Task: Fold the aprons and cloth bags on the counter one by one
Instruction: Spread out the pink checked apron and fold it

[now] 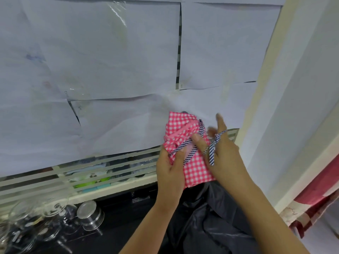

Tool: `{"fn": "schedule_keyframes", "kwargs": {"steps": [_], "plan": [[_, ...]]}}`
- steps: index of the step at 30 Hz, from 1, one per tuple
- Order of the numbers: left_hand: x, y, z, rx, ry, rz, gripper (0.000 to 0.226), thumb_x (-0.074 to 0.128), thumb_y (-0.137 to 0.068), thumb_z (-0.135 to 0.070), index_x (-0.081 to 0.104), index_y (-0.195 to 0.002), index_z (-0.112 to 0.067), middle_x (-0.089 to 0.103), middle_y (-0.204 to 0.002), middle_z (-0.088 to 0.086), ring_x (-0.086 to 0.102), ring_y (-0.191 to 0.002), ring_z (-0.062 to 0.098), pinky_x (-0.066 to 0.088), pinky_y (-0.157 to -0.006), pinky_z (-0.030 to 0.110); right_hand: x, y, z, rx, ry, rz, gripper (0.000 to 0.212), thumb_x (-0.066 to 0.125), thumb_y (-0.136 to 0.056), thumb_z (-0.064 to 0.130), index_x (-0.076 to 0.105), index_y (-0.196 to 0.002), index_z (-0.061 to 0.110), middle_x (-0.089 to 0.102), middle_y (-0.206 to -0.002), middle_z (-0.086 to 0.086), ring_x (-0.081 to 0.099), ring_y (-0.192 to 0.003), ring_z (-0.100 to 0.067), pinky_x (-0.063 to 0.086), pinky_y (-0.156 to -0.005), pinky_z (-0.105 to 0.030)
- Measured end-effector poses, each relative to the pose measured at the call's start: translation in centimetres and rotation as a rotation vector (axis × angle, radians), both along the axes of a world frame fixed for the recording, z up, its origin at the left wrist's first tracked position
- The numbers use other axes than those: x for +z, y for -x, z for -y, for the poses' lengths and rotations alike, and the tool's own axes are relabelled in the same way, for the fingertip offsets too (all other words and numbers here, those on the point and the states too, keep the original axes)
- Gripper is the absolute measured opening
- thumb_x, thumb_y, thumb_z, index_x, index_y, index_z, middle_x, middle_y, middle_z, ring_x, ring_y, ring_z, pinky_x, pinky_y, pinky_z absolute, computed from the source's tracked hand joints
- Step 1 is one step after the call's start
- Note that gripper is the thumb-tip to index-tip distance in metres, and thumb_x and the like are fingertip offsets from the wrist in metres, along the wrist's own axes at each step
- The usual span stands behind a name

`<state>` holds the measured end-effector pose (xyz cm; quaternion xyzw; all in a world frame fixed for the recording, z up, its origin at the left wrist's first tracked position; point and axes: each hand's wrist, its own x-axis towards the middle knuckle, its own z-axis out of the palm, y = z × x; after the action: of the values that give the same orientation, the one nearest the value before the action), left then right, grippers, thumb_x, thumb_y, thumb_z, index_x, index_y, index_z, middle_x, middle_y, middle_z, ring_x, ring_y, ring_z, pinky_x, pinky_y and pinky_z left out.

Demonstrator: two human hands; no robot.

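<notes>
A pink and white checked apron [196,171], folded into a small bundle, is held up in the air in front of the papered window. My left hand [169,171] grips its left side, thumb over the blue and white striped strap [190,154]. My right hand [225,154] is at the bundle's right side; the striped tie [212,149] is looped over its fingers, and the index finger points up. Below the bundle a dark grey shiny cloth [211,222] lies crumpled on the black counter [128,224].
Glass bowls and cups [36,222] and a steel tumbler [90,216] stand at the counter's left. A window covered with white paper [91,70] rises behind. A white wall [297,107] and a red checked cloth [317,202] are at the right.
</notes>
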<state>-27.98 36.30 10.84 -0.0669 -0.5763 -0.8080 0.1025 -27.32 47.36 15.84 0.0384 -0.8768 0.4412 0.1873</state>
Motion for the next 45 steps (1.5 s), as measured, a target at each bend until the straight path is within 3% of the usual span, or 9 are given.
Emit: {"fn": "schedule_keyframes", "kwargs": {"steps": [3, 8, 13, 15, 20, 29, 37, 41, 45], "plan": [[-0.6, 0.0, 0.7, 0.024, 0.146, -0.11, 0.021, 0.055, -0.096, -0.019, 0.056, -0.111, -0.034, 0.068, -0.102, -0.011, 0.068, -0.092, 0.012, 0.055, -0.071, 0.023, 1.6, 0.4, -1.5, 0.17, -0.123, 0.211, 0.056, 0.058, -0.074, 0.062, 0.06, -0.114, 0.023, 0.068, -0.104, 0.011, 0.06, -0.085, 0.005, 0.052, -0.084, -0.027], [0.4, 1.0, 2.7, -0.102, 0.451, -0.14, 0.021, 0.055, -0.095, -0.029, 0.052, -0.107, -0.045, 0.065, -0.102, -0.016, 0.065, -0.093, 0.001, 0.052, -0.075, 0.018, 1.9, 1.4, -2.2, 0.184, -0.04, 0.265, 0.028, 0.075, -0.076, 0.033, 0.066, -0.079, 0.007, 0.071, -0.08, -0.005, 0.065, -0.069, -0.013, 0.052, -0.07, -0.032], [2.2, 1.9, 4.5, -0.015, 0.754, 0.003, 0.046, 0.067, -0.086, -0.022, 0.048, -0.126, -0.035, 0.049, -0.123, -0.012, 0.054, -0.107, 0.004, 0.05, -0.092, 0.03, -0.3, 1.8, -1.5, 0.04, -0.153, 0.154, 0.023, 0.072, -0.078, 0.029, 0.065, -0.094, 0.016, 0.066, -0.084, 0.006, 0.06, -0.079, -0.016, 0.041, -0.067, -0.031], [3.3, 0.7, 4.2, 0.268, 0.774, -0.204, 0.033, 0.065, -0.085, -0.016, 0.056, -0.112, -0.032, 0.05, -0.108, -0.013, 0.053, -0.091, -0.001, 0.045, -0.078, 0.013, -1.0, 1.7, -1.2, -0.018, -0.349, 0.101, 0.028, 0.069, -0.081, 0.034, 0.062, -0.102, 0.017, 0.066, -0.089, 0.002, 0.059, -0.084, -0.019, 0.028, -0.063, -0.027], [3.5, 0.1, 1.7, 0.055, 0.878, -0.154, 0.01, 0.075, -0.079, -0.028, 0.067, -0.075, -0.031, 0.062, -0.067, -0.02, 0.057, -0.068, -0.007, 0.043, -0.063, 0.007, -2.3, 2.2, -0.3, -0.056, -0.563, -0.016, 0.018, 0.042, -0.08, 0.034, 0.04, -0.08, 0.016, 0.054, -0.067, 0.0, 0.055, -0.07, -0.027, 0.019, -0.047, -0.023], [1.9, 1.7, 0.2, 0.223, 0.994, -0.195, 0.011, 0.06, -0.076, -0.009, 0.05, -0.075, -0.013, 0.045, -0.061, -0.008, 0.041, -0.057, 0.008, 0.04, -0.057, 0.031, -3.0, 2.7, 0.1, -0.09, -0.577, -0.115, 0.017, 0.054, -0.088, 0.028, 0.041, -0.082, 0.019, 0.065, -0.077, -0.006, 0.06, -0.072, -0.029, 0.012, -0.048, -0.015], [1.7, 3.6, 0.8, 0.369, 0.914, -0.215, 0.036, 0.058, -0.088, -0.016, 0.053, -0.123, -0.011, 0.051, -0.111, -0.002, 0.051, -0.081, 0.007, 0.047, -0.073, 0.027, -3.6, 3.0, 0.4, -0.009, -0.456, -0.127, 0.014, 0.057, -0.09, 0.024, 0.046, -0.085, 0.017, 0.065, -0.08, -0.007, 0.058, -0.071, -0.026, 0.023, -0.053, -0.027], [1.9, 4.5, 1.3, 0.393, 0.942, -0.151, 0.017, 0.051, -0.093, -0.014, 0.066, -0.089, -0.007, 0.065, -0.079, 0.004, 0.054, -0.065, 0.014, 0.042, -0.06, 0.029, -4.7, 3.2, 0.5, 0.021, -0.415, -0.217, 0.022, 0.054, -0.087, 0.029, 0.063, -0.097, 0.012, 0.067, -0.078, -0.005, 0.061, -0.068, -0.026, 0.03, -0.053, -0.025], [2.5, 5.4, 2.7, 0.35, 0.881, -0.024, 0.015, 0.055, -0.091, -0.017, 0.069, -0.093, -0.012, 0.069, -0.089, 0.002, 0.06, -0.076, 0.012, 0.049, -0.072, 0.027, -5.7, 2.9, 0.6, 0.08, -0.404, -0.235, 0.029, 0.056, -0.083, 0.025, 0.065, -0.106, 0.01, 0.069, -0.084, -0.006, 0.064, -0.069, -0.026, 0.039, -0.056, -0.028]]}}
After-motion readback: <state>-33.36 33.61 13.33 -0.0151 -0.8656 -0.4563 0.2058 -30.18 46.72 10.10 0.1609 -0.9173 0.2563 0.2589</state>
